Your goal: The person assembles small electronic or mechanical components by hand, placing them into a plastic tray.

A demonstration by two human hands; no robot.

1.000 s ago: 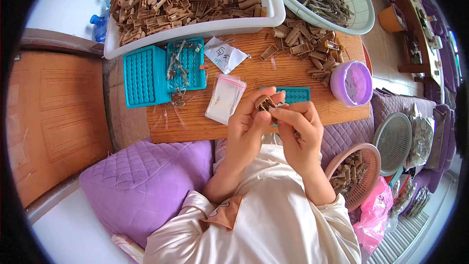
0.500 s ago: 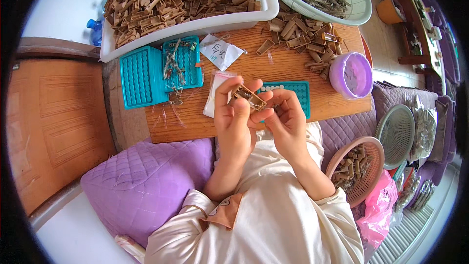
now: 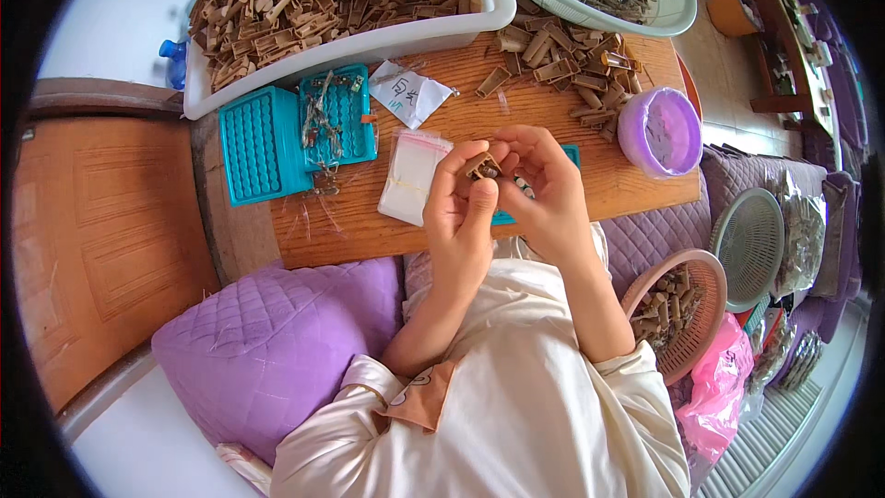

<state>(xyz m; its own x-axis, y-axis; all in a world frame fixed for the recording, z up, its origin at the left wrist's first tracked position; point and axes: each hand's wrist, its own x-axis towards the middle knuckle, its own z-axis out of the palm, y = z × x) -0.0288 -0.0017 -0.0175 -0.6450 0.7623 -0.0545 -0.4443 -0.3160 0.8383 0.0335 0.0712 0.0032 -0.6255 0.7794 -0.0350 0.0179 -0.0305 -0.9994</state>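
Observation:
My left hand (image 3: 464, 226) holds a small brown plastic casing (image 3: 481, 166) between thumb and fingers, above the table's near edge. Its hollow side shows, with something dark inside that I cannot make out. Against the casing's right end, my right hand (image 3: 556, 194) has its fingers curled closed, and they hide that end. Beneath the hands lies a teal tray (image 3: 502, 219), mostly covered, with small white round pieces (image 3: 525, 186) in it. Left of my hands rests a stack of clear plastic bags (image 3: 406, 180).
A white bin (image 3: 369, 44) of brown casings stands at the back, beside a pale green basket (image 3: 678, 0) of metal strips. Loose casings (image 3: 562, 65), a purple tub (image 3: 659, 134) and teal trays (image 3: 260, 152) are on the table. A pink basket (image 3: 705, 314) stands at my right.
The casing has turned more end-on and moved slightly up and right. My right hand has risen and closed in over its right end. More of the plastic bags shows.

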